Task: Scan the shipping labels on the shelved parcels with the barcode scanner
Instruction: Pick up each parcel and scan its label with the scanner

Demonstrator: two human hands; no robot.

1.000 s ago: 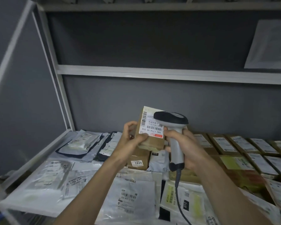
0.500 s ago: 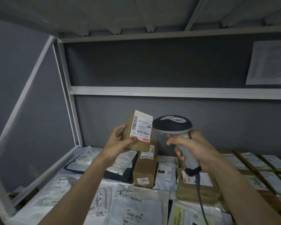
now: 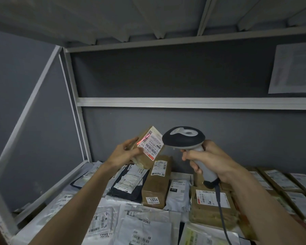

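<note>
My left hand (image 3: 125, 152) grips a small brown parcel (image 3: 143, 160) raised above the shelf, tilted so its white shipping label (image 3: 153, 145) faces the scanner. A red scan line crosses the label's upper left barcode. My right hand (image 3: 210, 158) holds the grey handle of the barcode scanner (image 3: 184, 137), whose dark head points left at the label from a short gap away. The scanner's cable (image 3: 221, 209) hangs down past my right forearm.
The shelf (image 3: 48, 193) below is covered with parcels: a brown box marked 1834 (image 3: 155, 184), a taped brown box (image 3: 212, 207), grey and white poly mailers (image 3: 145, 228), and rows of labelled boxes (image 3: 281, 184) at right. White frame posts (image 3: 72, 103) stand left; another shelf sits overhead.
The parcel has tilted further toward the scanner, and a red scan line now lies across its label. The view has risen slightly.
</note>
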